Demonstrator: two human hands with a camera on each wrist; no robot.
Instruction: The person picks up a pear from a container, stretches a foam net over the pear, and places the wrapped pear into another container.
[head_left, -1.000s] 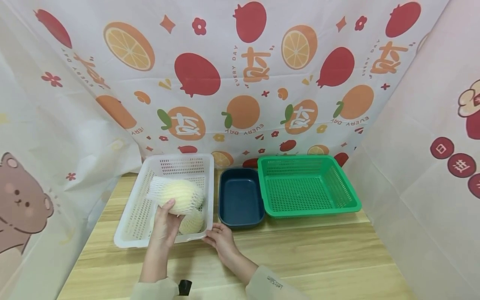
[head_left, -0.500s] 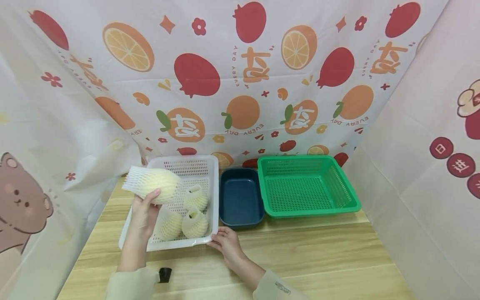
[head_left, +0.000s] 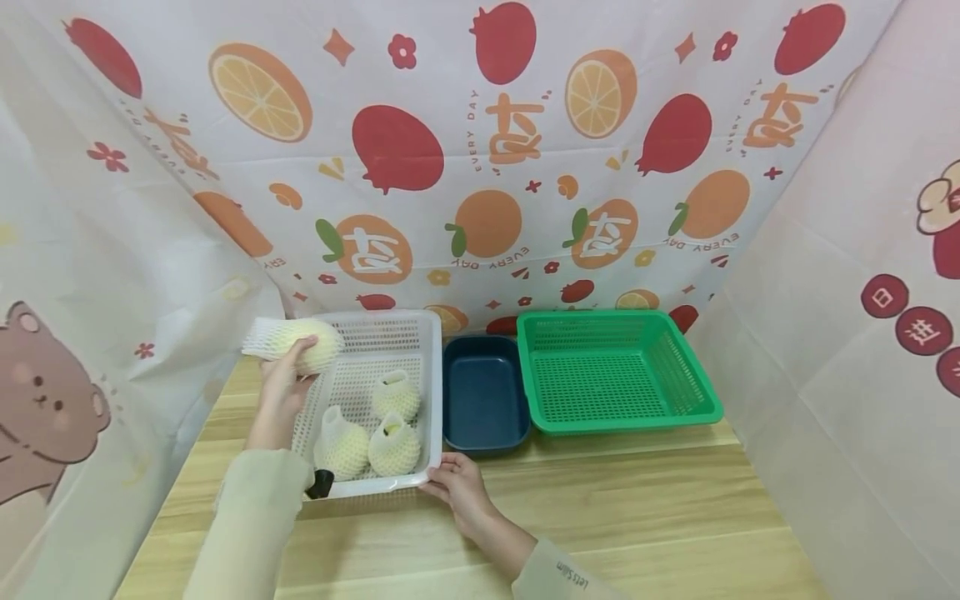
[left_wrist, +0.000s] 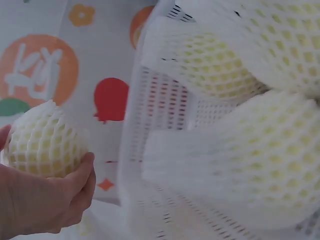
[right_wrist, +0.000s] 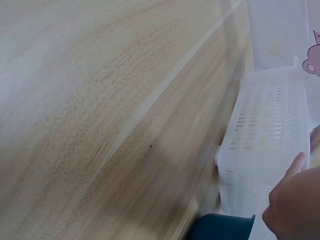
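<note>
My left hand grips a pale yellow fruit in a white foam net over the far left corner of the white basket. In the left wrist view, the fingers curl round the netted fruit, which is beyond the basket rim. Three more netted fruits lie in the basket, towards its near and right side. My right hand holds the basket's near right corner by the rim. From the right wrist, that hand shows at the corner with its thumb over the rim.
A dark blue tray stands right of the white basket. Beyond it is a green basket. Printed cloth hangs behind and on both sides. The wooden table extends in front.
My left hand has lifted the netted fruit and carried it left and away, uncovering the other fruits. The white basket has shifted slightly right, with my right hand still at its corner.
</note>
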